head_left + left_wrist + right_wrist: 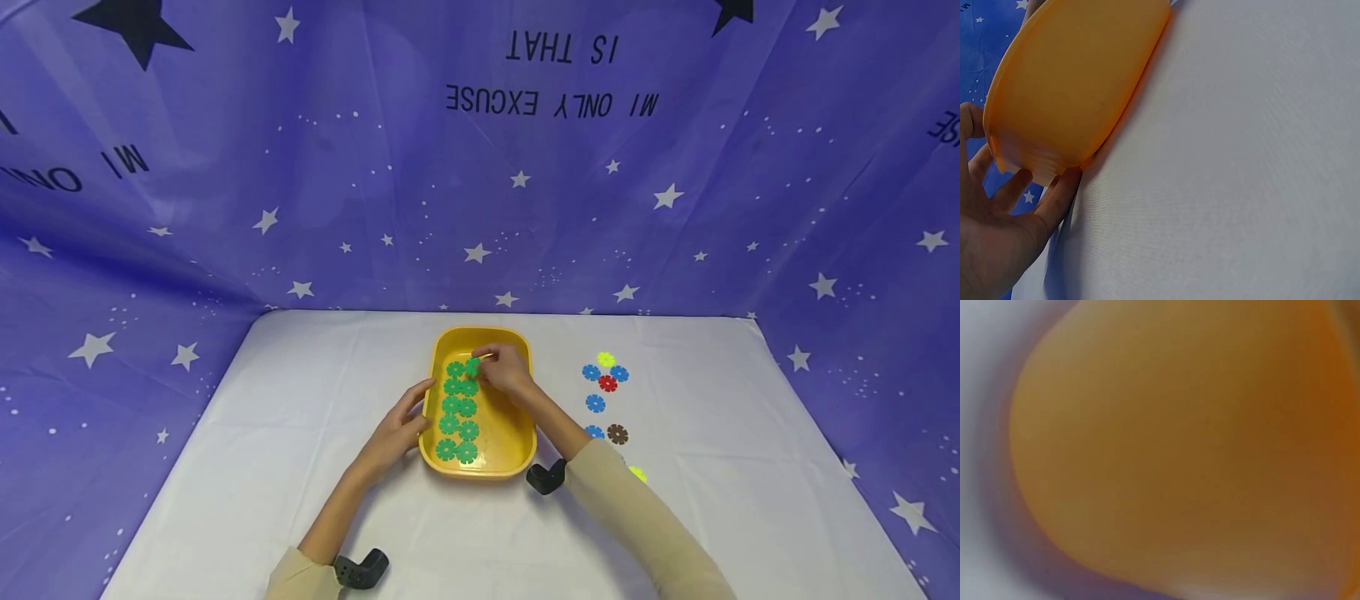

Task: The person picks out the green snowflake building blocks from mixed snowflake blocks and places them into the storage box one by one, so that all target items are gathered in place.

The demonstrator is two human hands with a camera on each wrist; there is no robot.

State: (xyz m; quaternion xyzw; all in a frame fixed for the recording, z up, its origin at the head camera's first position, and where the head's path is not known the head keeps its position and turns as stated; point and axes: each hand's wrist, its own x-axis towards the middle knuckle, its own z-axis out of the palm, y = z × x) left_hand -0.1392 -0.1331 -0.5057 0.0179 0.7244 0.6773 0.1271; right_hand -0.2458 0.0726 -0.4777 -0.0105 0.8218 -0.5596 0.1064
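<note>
A yellow plastic tray (pixel 517 446) stands on the white-covered table, with green snowflake building discs (pixel 451 405) lying in two columns along its left half. My right hand (pixel 506 371) reaches over the tray's far part and pinches a green snowflake building disc (pixel 472 367) at the top of the right-hand column. On the tray's left side, my left hand (pixel 396 432) rests its spread fingers and thumb against the rim. The left wrist view shows those fingers (pixel 1057 200) touching the outer wall. Only the blurred tray wall (pixel 1147 444) fills the right wrist view; the right hand is out of it.
Right of the tray lie loose discs: a red disc (pixel 608 383), a brown disc (pixel 617 434), several blue discs (pixel 596 403) and a yellow disc (pixel 606 359). Another yellow disc (pixel 637 473) is partly hidden by the right sleeve. A purple star-patterned curtain (pixel 480 208) encloses the table.
</note>
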